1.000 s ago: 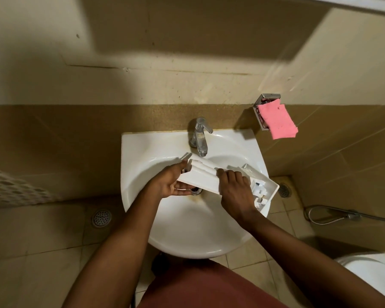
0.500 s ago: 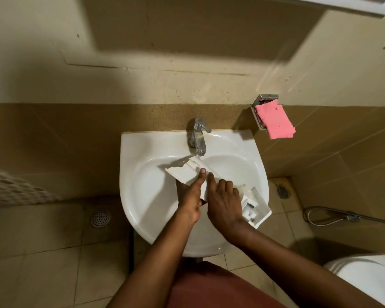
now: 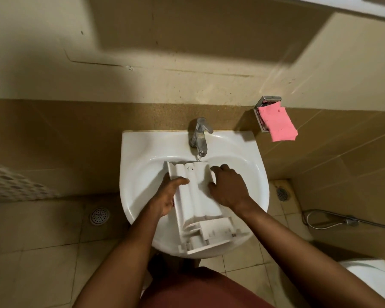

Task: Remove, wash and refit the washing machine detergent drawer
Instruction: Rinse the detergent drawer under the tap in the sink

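Drawer (image 3: 198,201) lies lengthwise over sink (image 3: 138,156), far end under tap (image 3: 199,134) | left hand (image 3: 167,196) grips left wall, thumb on top | right hand (image 3: 229,187) holds right wall | likely light, stiff plastic, slippery if wet; side walls give the safest hold.

Pink sponge (image 3: 278,124) in metal wall holder (image 3: 268,100), round floor drain (image 3: 99,215) at left, metal hose (image 3: 351,221) lying at right

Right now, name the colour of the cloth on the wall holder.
Plain pink. The cloth hangs from the metal holder, right of the tap; the head view shows it clearly.
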